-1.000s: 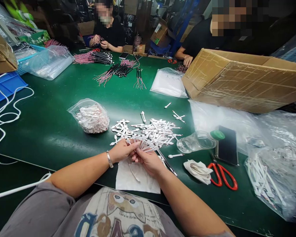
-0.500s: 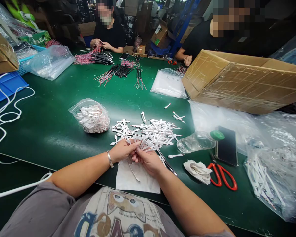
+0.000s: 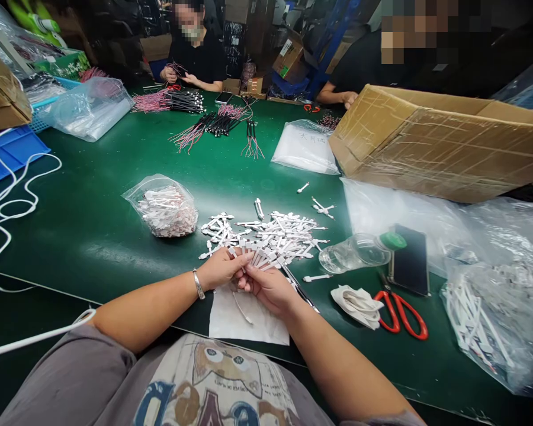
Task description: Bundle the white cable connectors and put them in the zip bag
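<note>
My left hand point(image 3: 225, 267) and my right hand point(image 3: 266, 285) meet at the front of the green table, both closed on a fanned bunch of short white cables point(image 3: 261, 255). The connector ends of the bunch point away from me; the fingers hide the other ends. Just beyond lies a loose pile of white cables point(image 3: 288, 234). Under my hands is a white cloth or paper sheet point(image 3: 249, 325), with a single thin white cable point(image 3: 243, 309) over it. A zip bag point(image 3: 166, 207) full of similar pieces stands left of the pile.
To the right are a clear bottle point(image 3: 355, 253) with green cap, a phone point(image 3: 408, 260), red-handled scissors point(image 3: 402, 313), a white cloth bundle point(image 3: 356, 305) and a plastic bag of cables point(image 3: 493, 325). A cardboard box point(image 3: 435, 142) stands behind. Two people sit across, near black-and-pink wires point(image 3: 217, 125).
My hands stay together on the bunch, with barely any shift. Across the table, one person's hands have moved apart slightly and the other person's hand has shifted right.
</note>
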